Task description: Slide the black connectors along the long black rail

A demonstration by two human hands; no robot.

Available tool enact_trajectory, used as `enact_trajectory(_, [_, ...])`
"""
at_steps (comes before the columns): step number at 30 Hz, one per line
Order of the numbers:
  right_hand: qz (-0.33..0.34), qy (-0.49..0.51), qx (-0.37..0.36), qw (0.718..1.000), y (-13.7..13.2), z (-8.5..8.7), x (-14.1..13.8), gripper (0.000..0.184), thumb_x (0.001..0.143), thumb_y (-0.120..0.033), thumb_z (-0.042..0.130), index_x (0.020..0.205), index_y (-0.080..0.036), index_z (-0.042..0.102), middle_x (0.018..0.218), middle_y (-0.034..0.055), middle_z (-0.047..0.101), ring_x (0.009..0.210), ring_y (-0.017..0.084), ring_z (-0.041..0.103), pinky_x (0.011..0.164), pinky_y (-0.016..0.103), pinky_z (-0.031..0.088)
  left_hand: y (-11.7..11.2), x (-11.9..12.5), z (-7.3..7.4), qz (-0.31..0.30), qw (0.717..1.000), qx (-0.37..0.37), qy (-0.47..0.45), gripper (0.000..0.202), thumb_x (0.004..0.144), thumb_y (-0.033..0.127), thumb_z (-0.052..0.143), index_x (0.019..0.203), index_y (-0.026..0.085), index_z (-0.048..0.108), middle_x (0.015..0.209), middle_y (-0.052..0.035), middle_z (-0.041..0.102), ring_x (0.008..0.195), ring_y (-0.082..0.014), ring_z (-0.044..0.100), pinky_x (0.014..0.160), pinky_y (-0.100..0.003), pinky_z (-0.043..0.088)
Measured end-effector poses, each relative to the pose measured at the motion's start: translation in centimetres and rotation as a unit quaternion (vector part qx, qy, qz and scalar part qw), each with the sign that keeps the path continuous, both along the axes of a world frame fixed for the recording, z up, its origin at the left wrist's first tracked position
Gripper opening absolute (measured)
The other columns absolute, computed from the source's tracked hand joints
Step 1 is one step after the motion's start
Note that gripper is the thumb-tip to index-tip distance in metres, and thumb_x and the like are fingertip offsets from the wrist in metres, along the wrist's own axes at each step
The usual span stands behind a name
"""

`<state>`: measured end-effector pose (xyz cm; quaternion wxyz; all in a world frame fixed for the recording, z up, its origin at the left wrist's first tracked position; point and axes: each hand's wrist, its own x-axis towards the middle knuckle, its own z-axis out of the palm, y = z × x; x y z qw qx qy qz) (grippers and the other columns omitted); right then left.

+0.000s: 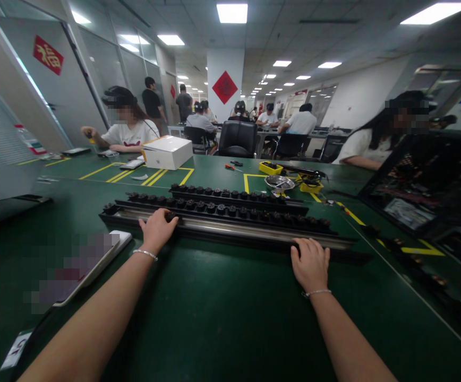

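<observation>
A long black rail (230, 229) with a metal strip and a row of round black knobs lies across the green table (214, 307) in front of me. My left hand (156, 229) rests on the rail's left part, fingers curled around a knob. My right hand (310, 262) lies on the rail's near edge toward its right end, fingers bent over it. Two more black rails with knobs (230, 194) lie just behind the first.
A phone or tablet (95, 260) lies at my left. Behind the rails stand a white box (167, 152), yellow trays (271, 167), a metal bowl (280, 182) and a screwdriver (230, 167). Dark racks (425, 185) fill the right side. Several people sit at tables beyond.
</observation>
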<state>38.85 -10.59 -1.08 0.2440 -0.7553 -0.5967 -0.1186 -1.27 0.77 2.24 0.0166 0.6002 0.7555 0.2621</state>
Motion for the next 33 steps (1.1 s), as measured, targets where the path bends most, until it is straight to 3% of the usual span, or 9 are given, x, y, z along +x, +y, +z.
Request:
enact_trajectory(15, [0.0, -0.002, -0.003, 1.0, 0.07, 0.0, -0.01, 0.04, 0.09, -0.035, 0.03, 0.11, -0.018, 0.06, 0.12, 0.0108, 0.059, 0.122, 0.027, 0.041, 0.106, 0.058, 0.021, -0.22, 0.36, 0.43, -0.014, 1.0, -0.008, -0.007, 0.034, 0.08, 0.046, 0.052, 0.103, 0.022, 0.057, 0.113, -0.0094, 0.065, 0.109, -0.0315, 0.057, 0.103, -0.07, 0.012])
enact_trajectory(33, [0.0, -0.009, -0.007, 1.0, 0.07, -0.12, 0.11, 0.04, 0.089, -0.035, 0.029, 0.11, -0.019, 0.06, 0.12, 0.0105, 0.059, 0.122, 0.027, 0.041, 0.106, 0.058, 0.021, -0.43, 0.36, 0.51, -0.008, 0.999, -0.018, -0.043, 0.04, 0.074, 0.053, 0.059, 0.102, 0.024, 0.059, 0.107, -0.0072, 0.069, 0.11, -0.0316, 0.057, 0.105, -0.066, 0.009])
